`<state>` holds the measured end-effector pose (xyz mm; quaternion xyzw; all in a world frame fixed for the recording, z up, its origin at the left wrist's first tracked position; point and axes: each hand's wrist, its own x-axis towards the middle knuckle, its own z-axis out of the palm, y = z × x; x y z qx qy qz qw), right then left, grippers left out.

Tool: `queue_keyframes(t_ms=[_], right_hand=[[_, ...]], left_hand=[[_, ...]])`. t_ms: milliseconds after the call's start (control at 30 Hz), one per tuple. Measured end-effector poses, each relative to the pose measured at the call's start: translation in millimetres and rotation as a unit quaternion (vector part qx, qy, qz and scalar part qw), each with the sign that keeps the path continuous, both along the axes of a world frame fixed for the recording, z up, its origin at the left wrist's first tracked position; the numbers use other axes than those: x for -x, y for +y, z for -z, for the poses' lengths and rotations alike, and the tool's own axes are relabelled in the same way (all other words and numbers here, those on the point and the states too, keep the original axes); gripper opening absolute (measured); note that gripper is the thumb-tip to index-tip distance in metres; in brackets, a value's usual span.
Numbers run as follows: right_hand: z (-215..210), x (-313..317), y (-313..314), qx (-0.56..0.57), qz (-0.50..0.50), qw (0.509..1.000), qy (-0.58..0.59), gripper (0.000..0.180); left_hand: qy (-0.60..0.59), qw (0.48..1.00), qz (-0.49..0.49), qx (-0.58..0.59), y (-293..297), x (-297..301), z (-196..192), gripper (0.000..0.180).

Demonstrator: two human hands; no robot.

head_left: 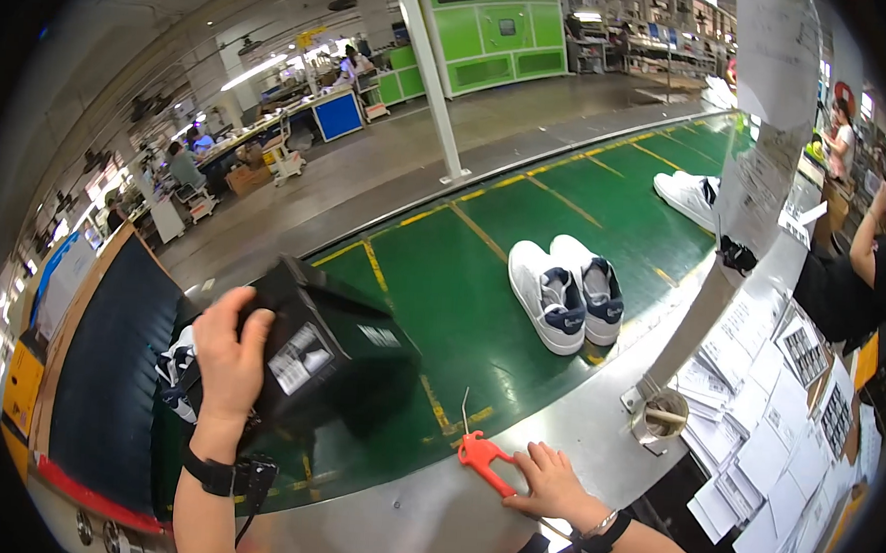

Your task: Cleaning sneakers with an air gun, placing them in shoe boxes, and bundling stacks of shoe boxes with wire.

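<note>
On the left, a black shoe box [344, 346] with a white label stands tilted and blurred above the green belt [450, 337]. My left hand [231, 351] is closed at its near left side; the fingertips are partly hidden. White-and-navy sneakers [177, 373] show in part just left of that wrist. My right hand [552, 485] rests over the metal ledge with fingers stretched out, touching the handle end of an orange air blow gun [484, 459] with a thin bent nozzle. A pair of white sneakers with navy heels [567, 298] stands side by side mid-belt.
More white sneakers [690, 196] sit farther along the belt. A metal post [707, 310] rises from the ledge beside a small cup [659, 420]. Papers [765, 434] cover the right side, where a person [871, 239] is near. A dark padded panel [117, 370] borders the left.
</note>
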<state>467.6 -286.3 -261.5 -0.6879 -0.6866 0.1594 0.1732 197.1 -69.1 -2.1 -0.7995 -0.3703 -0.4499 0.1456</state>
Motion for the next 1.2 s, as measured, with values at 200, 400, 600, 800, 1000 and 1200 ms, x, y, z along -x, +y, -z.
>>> queue_keyframes(t_ms=[200, 400, 600, 800, 1000, 1200], right_hand=[[-10, 14, -4, 0.013, 0.031, 0.998, -0.047, 0.082], [-9, -5, -9, 0.0, 0.055, 0.998, -0.037, 0.066], [-12, -33, -32, -0.047, 0.162, 0.984, -0.051, 0.052], [-16, -60, -25, -0.005, 0.143, 0.987, 0.069, 0.046], [-84, -91, -27, -0.134, 0.243, 0.873, 0.401, 0.05], [-70, -100, -21, -0.011, 0.263, 0.871, 0.415, 0.058]], left_hand=[[0.093, 0.987, 0.08, -0.107, 8, -34, 65, 0.035], [0.275, 0.936, 0.144, 0.163, -21, -62, 175, 0.058], [0.2, 0.952, 0.126, 0.196, -16, -74, 178, 0.048], [0.182, 0.944, 0.137, 0.24, -12, -132, 181, 0.036], [0.216, 0.937, 0.188, 0.199, -12, -190, 172, 0.03], [0.203, 0.915, 0.251, 0.24, -12, -266, 176, 0.039]])
